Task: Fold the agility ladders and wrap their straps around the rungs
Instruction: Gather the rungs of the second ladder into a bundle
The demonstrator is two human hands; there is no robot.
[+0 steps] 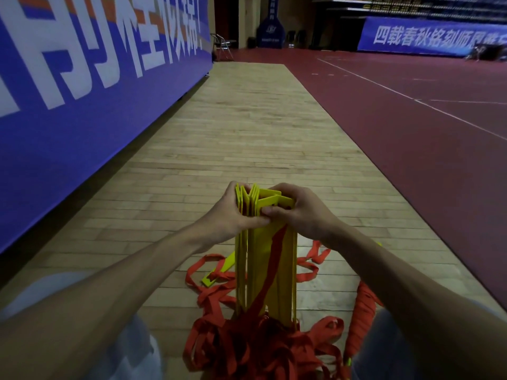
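Distantly, one blue banner (428,34) reads 四载春秋铭刻师 in white, the rest cut off. A second banner (82,78), at left, shows large white characters, cropped. The left hand (233,215) and right hand (301,212) both grip the top of one upright bundle of yellow rungs (258,256), stacked too tightly to count. Red straps (260,349) heap on the wooden floor (247,127) beneath, and one loose rung (210,281) lies just left.
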